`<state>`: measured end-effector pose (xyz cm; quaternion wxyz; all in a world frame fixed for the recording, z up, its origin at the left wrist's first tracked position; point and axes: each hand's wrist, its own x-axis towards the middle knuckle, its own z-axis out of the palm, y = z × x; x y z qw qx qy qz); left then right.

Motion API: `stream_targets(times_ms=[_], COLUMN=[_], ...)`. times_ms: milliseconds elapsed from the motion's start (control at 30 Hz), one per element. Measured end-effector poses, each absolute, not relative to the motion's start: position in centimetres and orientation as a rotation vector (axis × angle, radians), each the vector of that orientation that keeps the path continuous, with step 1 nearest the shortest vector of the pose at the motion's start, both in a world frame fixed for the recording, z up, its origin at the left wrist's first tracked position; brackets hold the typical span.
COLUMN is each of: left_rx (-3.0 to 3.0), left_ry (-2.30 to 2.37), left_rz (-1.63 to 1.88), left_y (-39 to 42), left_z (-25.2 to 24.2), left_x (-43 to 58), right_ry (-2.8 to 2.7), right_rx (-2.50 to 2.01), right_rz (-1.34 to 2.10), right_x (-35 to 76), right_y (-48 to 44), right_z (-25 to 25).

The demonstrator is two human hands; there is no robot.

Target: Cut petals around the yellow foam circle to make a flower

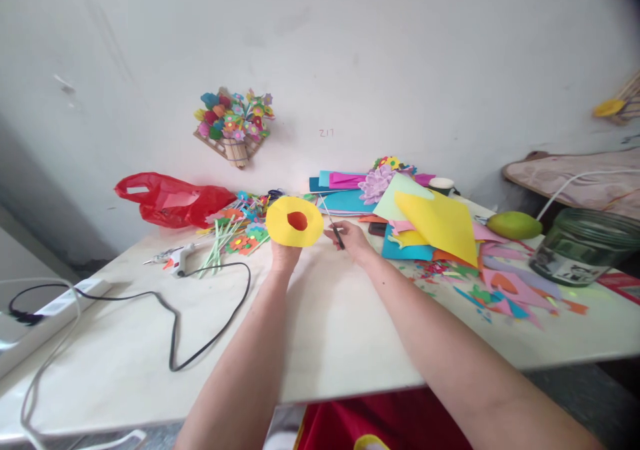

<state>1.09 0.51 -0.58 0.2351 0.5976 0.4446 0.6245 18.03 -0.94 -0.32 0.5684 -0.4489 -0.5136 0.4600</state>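
Head view: left hand (285,255) holds one yellow disc (279,223), right hand (351,239) one black-handled tool (338,237).

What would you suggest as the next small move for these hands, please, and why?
Probably bring the scissors to the rim of the yellow disc for one small snip: the left hand holds the disc up, the right hand has the scissors close beside it, and I see no clear notches in the rim.

Scuffed off-white wall (410,70) with small handwritten characters (327,133), flower-filled wall basket (235,129) hanging there, white tabletop (330,350) below, grey floor (575,393) at lower right, soft even light
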Motion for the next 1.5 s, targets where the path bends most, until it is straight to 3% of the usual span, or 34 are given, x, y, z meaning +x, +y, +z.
stream_targets(times_ms=[300,767,1067,1167,1333,1500], left_rx=[1.818,1.662,1.454,1.352,1.170,1.046], left_ry=[1.178,1.082,1.080,1.064,1.074,1.046], left_rz=[1.774,1.165,1.087,1.122,1.111,1.086], left_y=[-0.9,-3.5,-2.9,-2.5,-2.4,-2.6], left_z=[0.1,2.0,1.5,1.1,0.9,1.1], left_x=[1.3,1.9,1.2,0.9,0.7,0.8], right_ry=[-1.241,-1.073,-1.048,-1.150,-1.615,-1.894], right_rx=[-0.861,-0.854,-0.962,-1.206,-1.761,-1.907], right_rz=[1.192,1.252,1.126,0.933,0.238,0.160], right_x=[18.4,18.9,19.0,19.2,19.6,19.6], right_y=[-1.9,-0.8,-0.7,-0.5,-0.5,-0.9], right_z=[0.9,0.2,0.4,0.4,0.3,0.2])
